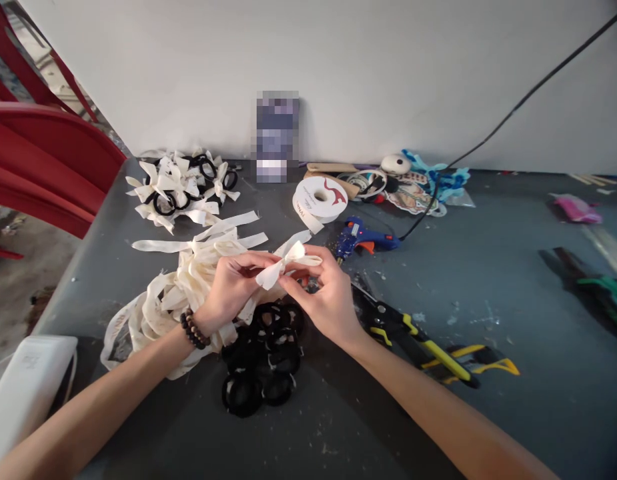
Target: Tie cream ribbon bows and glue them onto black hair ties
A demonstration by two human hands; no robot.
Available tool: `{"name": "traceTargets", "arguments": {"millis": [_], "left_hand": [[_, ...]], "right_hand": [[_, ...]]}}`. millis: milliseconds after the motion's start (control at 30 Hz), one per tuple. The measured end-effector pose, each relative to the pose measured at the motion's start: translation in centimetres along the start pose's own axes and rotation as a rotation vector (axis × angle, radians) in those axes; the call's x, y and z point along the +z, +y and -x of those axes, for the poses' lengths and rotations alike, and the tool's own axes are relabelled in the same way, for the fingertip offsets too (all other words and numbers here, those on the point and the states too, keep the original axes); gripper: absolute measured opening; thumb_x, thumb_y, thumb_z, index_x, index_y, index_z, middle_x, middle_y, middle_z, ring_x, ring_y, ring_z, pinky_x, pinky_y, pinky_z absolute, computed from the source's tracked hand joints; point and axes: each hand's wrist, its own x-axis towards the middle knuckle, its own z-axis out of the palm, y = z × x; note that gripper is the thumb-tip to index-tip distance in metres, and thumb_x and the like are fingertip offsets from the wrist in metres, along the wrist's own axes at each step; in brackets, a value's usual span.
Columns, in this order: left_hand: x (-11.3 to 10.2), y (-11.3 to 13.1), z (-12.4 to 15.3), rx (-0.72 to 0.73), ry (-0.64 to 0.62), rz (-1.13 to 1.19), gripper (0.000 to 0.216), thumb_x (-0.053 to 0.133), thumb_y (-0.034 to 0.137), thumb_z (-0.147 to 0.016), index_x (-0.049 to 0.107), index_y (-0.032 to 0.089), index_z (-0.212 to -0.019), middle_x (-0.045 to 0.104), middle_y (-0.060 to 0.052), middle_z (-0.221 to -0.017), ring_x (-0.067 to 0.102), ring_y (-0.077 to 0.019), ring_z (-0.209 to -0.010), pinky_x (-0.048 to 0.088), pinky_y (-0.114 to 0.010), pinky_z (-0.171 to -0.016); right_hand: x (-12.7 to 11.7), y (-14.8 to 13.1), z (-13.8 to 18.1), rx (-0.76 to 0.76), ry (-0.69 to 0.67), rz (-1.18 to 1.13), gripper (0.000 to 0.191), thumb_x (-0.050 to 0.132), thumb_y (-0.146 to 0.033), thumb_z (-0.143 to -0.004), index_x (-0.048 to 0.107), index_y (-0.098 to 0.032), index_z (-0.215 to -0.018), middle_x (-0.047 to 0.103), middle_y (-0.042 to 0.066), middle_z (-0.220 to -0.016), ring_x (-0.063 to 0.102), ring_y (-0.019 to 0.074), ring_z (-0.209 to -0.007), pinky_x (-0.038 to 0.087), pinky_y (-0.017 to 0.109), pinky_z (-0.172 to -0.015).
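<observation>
Dark grey tabletop [188, 440], scuffed with pale marks. Near left: white rectangular plastic box [31, 380] with a thin white cable beside it. Near centre: cluster of black fabric hair ties [245, 353], lying loose and overlapping. To their right: long black hand tool with yellow grips [441, 358], lying diagonally; a second yellow-and-black-handled tool [493, 367] lies beside it, type unclear.

Centre: cream ribbon bow [288, 259], held up over the table between both hands. Left hand [231, 283], bracelet of dark round beads [194, 331] at the wrist, pinches the bow from the left, fingers curled. Right hand [328, 293] grips its right side between thumb and fingers. Left of and below the left hand: tangled heap of cream fabric ribbon strips [198, 267].

Far right: green-and-black-handled tool [603, 290], blurred; beyond it, bright pink packet [578, 209]. Beyond the right hand: blue glue gun with orange trigger [355, 231], black cord [513, 110] rising to the upper right. Farther: white ribbon spool with red emblem [308, 193]. Far left: pile of cream bows with black ties [173, 177]. Behind the spool: pixelated upright rectangular object [277, 133] against the white wall [188, 73]. Off the table's left side: red plastic chair [43, 157].
</observation>
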Motion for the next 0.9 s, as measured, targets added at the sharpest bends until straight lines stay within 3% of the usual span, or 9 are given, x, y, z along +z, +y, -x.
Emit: {"name": "traceTargets", "arguments": {"millis": [300, 500, 633, 833, 900], "left_hand": [[0.1, 0.6, 0.1, -0.025, -0.032, -0.131, 0.013, 0.086, 0.026, -0.082, 0.080, 0.018, -0.091, 0.082, -0.006, -0.095, 0.075, -0.0160, -0.086, 0.061, -0.025, -0.081], [0.4, 1.5, 0.3, -0.038, -0.062, -0.232, 0.018, 0.081, 0.032, -0.089, 0.074, 0.015, -0.087, 0.075, -0.003, -0.082, 0.065, -0.0102, -0.068, 0.051, -0.019, -0.058], [0.5, 1.5, 0.3, -0.036, -0.014, -0.223, 0.030, 0.085, 0.032, -0.085, 0.068, 0.016, -0.103, 0.073, -0.004, -0.099, 0.061, -0.0067, -0.064, 0.044, -0.016, -0.048], [0.4, 1.3, 0.5, -0.010, -0.082, -0.197, 0.025, 0.074, 0.026, -0.092, 0.068, 0.016, -0.113, 0.075, -0.010, -0.109, 0.072, -0.0162, -0.092, 0.055, -0.020, -0.065], [0.4, 1.4, 0.7, 0.014, -0.104, -0.216, 0.035, 0.071, 0.019, -0.089, 0.065, 0.017, -0.123, 0.072, -0.011, -0.120, 0.072, -0.0196, -0.105, 0.058, -0.023, -0.072]], "right_hand": [[0.0, 0.2, -0.4, 0.006, -0.025, -0.127, 0.042, 0.081, -0.025, -0.082, 0.063, -0.026, -0.120, 0.076, -0.002, -0.086, 0.069, 0.0162, -0.073, 0.054, 0.031, -0.067], [0.0, 0.3, -0.7, 0.032, -0.029, -0.207, 0.043, 0.080, -0.023, -0.079, 0.064, -0.026, -0.119, 0.070, -0.004, -0.081, 0.066, 0.0157, -0.072, 0.055, 0.030, -0.067], [0.1, 0.3, -0.8, 0.030, -0.010, -0.221, 0.042, 0.082, -0.023, -0.078, 0.065, -0.026, -0.116, 0.068, -0.004, -0.080, 0.064, 0.0154, -0.073, 0.056, 0.030, -0.069], [0.0, 0.9, -0.7, 0.001, 0.010, -0.205, 0.042, 0.081, -0.027, -0.082, 0.064, -0.028, -0.120, 0.071, -0.003, -0.087, 0.070, 0.0177, -0.081, 0.058, 0.034, -0.079], [0.0, 1.1, -0.6, -0.035, 0.052, -0.118, 0.044, 0.080, -0.027, -0.084, 0.063, -0.029, -0.124, 0.073, -0.001, -0.091, 0.071, 0.0190, -0.084, 0.058, 0.037, -0.083]]}}
